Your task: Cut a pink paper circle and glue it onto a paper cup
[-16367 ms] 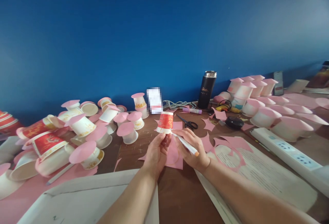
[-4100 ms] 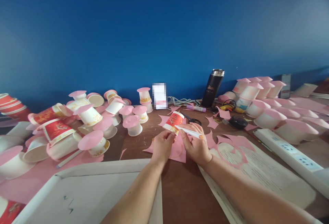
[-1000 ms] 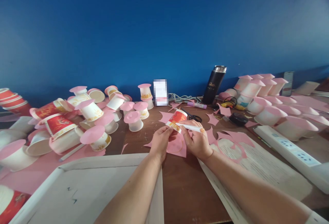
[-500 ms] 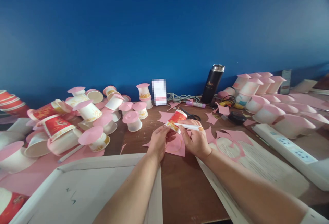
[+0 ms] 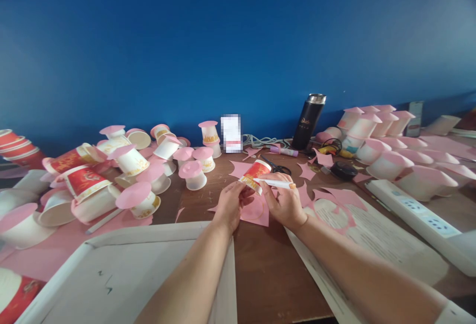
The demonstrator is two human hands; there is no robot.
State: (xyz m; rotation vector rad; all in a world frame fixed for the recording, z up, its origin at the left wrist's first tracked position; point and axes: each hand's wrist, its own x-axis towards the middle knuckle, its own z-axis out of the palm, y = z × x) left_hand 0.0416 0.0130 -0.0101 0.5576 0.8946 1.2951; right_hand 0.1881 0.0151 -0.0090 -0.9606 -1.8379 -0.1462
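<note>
In front of me, my left hand (image 5: 231,204) is closed on the rim end of a red and white paper cup (image 5: 257,171) with gold print, held tilted above the table. My right hand (image 5: 285,205) grips a slim white pen (image 5: 274,183) with an orange end, its other end close to the cup's side. Whether its tip touches the cup I cannot tell. Beneath the hands lies a pink paper sheet (image 5: 260,212). Just behind the cup are black scissors (image 5: 279,169), partly hidden. Scraps of pink paper (image 5: 307,170) surround them.
On the left, several paper cups with pink discs (image 5: 134,195) are heaped; more with pink tops (image 5: 390,162) stand right. A black flask (image 5: 308,121), purple glue stick (image 5: 283,151) and cables stand behind. Nearer are a power strip (image 5: 420,217) and a white box lid (image 5: 148,259).
Both hands hold the same cup and pen in nearly the same pose. The whole view has shifted very slightly.
</note>
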